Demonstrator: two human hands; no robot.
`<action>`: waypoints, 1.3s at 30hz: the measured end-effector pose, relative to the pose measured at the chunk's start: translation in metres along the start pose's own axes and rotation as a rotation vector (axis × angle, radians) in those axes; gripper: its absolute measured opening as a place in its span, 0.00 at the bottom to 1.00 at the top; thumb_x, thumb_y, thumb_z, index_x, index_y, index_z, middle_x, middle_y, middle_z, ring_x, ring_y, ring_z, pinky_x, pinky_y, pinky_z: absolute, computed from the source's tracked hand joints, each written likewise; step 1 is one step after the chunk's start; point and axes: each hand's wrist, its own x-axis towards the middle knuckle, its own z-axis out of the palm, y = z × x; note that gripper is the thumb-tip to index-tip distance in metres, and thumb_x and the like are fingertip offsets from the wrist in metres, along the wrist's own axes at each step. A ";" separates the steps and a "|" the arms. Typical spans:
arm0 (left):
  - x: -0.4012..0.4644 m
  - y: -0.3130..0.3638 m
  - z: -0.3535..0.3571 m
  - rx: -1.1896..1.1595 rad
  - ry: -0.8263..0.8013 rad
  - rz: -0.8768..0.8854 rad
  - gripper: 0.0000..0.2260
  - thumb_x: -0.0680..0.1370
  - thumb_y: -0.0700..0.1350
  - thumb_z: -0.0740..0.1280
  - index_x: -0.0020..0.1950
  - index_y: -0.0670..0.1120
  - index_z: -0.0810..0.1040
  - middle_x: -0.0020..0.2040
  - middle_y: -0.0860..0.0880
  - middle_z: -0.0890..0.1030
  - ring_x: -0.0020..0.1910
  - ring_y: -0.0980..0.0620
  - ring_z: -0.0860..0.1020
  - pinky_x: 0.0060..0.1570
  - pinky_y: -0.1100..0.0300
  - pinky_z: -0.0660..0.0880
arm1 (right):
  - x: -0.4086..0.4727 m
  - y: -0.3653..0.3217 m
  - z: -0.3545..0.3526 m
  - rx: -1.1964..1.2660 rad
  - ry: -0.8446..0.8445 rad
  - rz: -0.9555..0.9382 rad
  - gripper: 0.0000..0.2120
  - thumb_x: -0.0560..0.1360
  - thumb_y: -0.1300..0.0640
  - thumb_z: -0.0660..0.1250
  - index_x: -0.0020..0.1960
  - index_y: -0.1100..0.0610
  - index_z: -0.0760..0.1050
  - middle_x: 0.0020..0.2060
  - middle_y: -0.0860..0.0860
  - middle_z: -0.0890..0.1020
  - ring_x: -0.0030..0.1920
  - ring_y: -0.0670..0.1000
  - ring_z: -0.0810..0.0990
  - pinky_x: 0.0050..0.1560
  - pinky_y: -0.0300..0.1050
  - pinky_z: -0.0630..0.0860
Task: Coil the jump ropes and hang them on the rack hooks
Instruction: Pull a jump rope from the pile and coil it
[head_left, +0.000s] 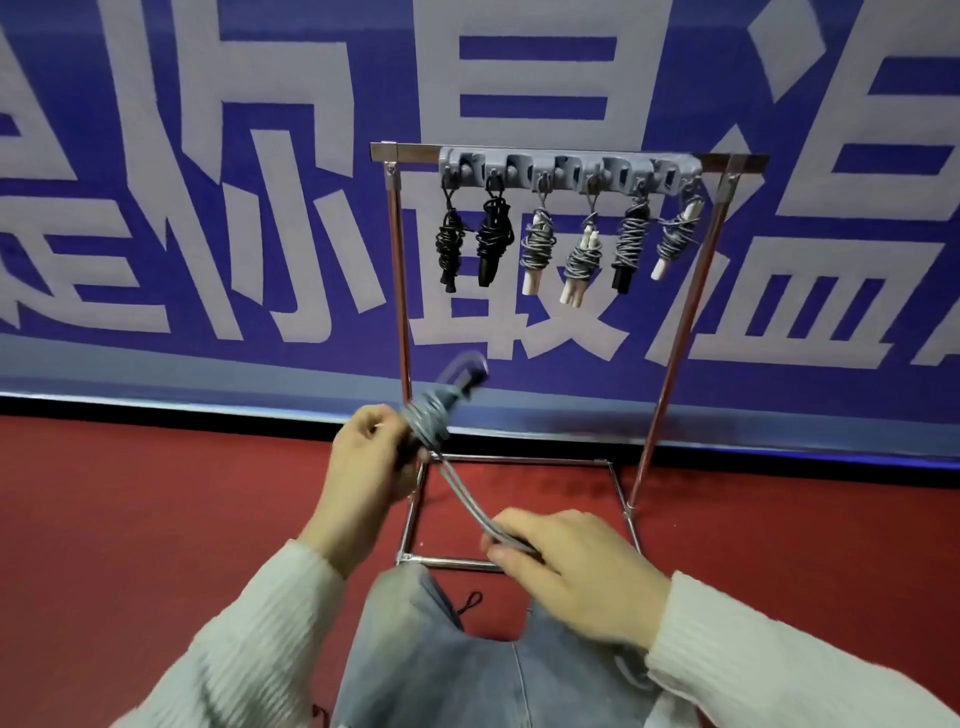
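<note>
Nearest the camera, the person's jeans (467, 670) are filling the bottom of the view, with pale ribbed sleeves (249, 639) coming in from both sides. The right hand (566, 566) is curling its fingers round the loose strands of a grey rope (457, 488), pinching them low over the lap. Those strands are running up and to the left to the left hand (371, 462), which is gripping the rope's dark handles (460, 382) with its fingers wrapped round them; several grey turns are sitting wound on the handles just above that hand, and the handle tips are blurring upward.

Beyond the hands, the red floor (156, 519) is carrying a metal rack (402, 312), its square base lying right in front of the knees. Up on the rack's top bar, a grey hook strip (566, 169) is holding six coiled ropes (537, 249) side by side: two black on the left, four grey to their right.

Behind it all, a blue banner (208, 182) with big white characters is covering the wall.
</note>
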 end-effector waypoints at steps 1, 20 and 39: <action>0.002 -0.010 -0.003 0.384 0.034 0.128 0.06 0.79 0.42 0.65 0.43 0.45 0.70 0.30 0.48 0.77 0.24 0.50 0.67 0.23 0.59 0.64 | 0.004 -0.002 -0.010 -0.090 0.038 -0.039 0.14 0.80 0.42 0.57 0.53 0.49 0.76 0.38 0.47 0.82 0.39 0.49 0.79 0.44 0.53 0.76; -0.031 -0.002 -0.002 -0.569 -0.401 -0.294 0.14 0.65 0.46 0.81 0.41 0.44 0.78 0.29 0.50 0.69 0.16 0.62 0.60 0.17 0.69 0.51 | 0.018 0.005 -0.019 1.073 -0.361 0.327 0.10 0.85 0.55 0.60 0.57 0.57 0.78 0.33 0.51 0.76 0.32 0.52 0.82 0.34 0.50 0.76; -0.018 0.013 -0.013 -0.862 -0.451 -0.319 0.09 0.68 0.42 0.79 0.41 0.42 0.80 0.34 0.52 0.71 0.21 0.60 0.56 0.17 0.70 0.56 | 0.015 0.017 -0.010 1.352 -0.310 0.657 0.12 0.83 0.50 0.61 0.56 0.56 0.79 0.34 0.51 0.77 0.19 0.41 0.64 0.16 0.32 0.59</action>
